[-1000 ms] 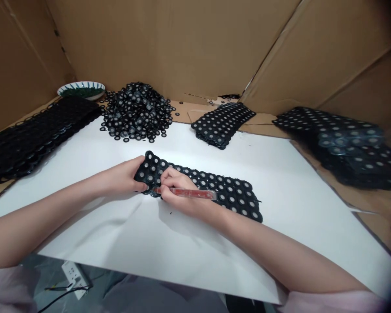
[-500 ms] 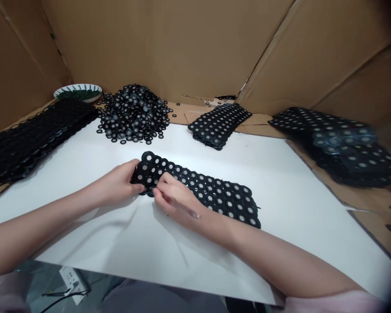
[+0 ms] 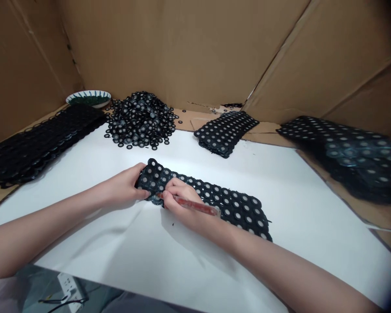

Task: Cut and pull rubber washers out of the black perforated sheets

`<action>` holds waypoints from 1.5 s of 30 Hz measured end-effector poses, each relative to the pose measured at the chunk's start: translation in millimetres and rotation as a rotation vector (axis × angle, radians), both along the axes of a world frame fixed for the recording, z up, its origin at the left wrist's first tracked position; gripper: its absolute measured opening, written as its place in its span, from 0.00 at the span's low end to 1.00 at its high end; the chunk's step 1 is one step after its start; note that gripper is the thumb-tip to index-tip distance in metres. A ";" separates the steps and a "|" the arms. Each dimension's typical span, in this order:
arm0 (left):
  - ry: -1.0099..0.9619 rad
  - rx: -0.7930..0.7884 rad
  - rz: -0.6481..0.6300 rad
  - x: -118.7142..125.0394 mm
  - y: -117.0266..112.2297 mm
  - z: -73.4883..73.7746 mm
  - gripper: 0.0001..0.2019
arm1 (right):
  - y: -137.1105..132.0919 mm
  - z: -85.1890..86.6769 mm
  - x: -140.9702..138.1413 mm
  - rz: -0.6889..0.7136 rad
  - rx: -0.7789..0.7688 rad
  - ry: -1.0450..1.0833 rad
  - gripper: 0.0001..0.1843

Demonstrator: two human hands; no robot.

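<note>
A black sheet of joined rings with pale round centres lies slantwise on the white board. My left hand grips its left end, thumb on top at the near corner and the other fingers at the far side, partly hidden. Over the sheet's near left edge, my right hand is closed round a slim reddish pen-like tool. The tool's tip points left, at a ring close to my left thumb; I cannot make out what kind of tip it is.
A heap of loose black rings sits at the back. Stacked black sheets lie at the left, back centre and right. A bowl with dark green bits stands back left. Cardboard walls enclose the board.
The view has shifted, so everything sits slightly lower and farther right. The tool in my right hand has tilted and now shows its reddish length. My left hand keeps its hold on the sheet.
</note>
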State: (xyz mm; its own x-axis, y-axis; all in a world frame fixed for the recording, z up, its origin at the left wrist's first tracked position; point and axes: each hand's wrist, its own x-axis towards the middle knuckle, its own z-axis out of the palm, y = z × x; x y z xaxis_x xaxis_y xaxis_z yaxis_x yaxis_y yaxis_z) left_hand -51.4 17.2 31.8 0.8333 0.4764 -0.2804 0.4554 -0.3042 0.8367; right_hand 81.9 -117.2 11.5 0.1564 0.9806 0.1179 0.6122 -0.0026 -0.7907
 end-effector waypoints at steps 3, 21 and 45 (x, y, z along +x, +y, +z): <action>-0.007 -0.062 0.014 1.1 0.5 -0.5 0.19 | 0.0 -0.5 1.2 0.014 0.004 -0.007 0.17; 0.008 0.124 -0.021 -9.4 -21.7 3.5 0.20 | 0.5 -5.3 -3.5 0.073 0.064 -0.267 0.13; -0.125 0.861 -0.252 11.0 5.7 -21.3 0.20 | 3.5 3.3 35.1 -0.173 0.021 -0.032 0.16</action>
State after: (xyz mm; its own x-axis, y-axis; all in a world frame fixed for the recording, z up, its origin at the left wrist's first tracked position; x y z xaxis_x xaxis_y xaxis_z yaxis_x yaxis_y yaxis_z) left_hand -40.5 22.9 10.5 0.9419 0.2782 0.1882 0.2113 -0.9263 0.3120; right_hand 117.0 -113.8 14.8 0.3185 0.9366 0.1461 0.6293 -0.0936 -0.7715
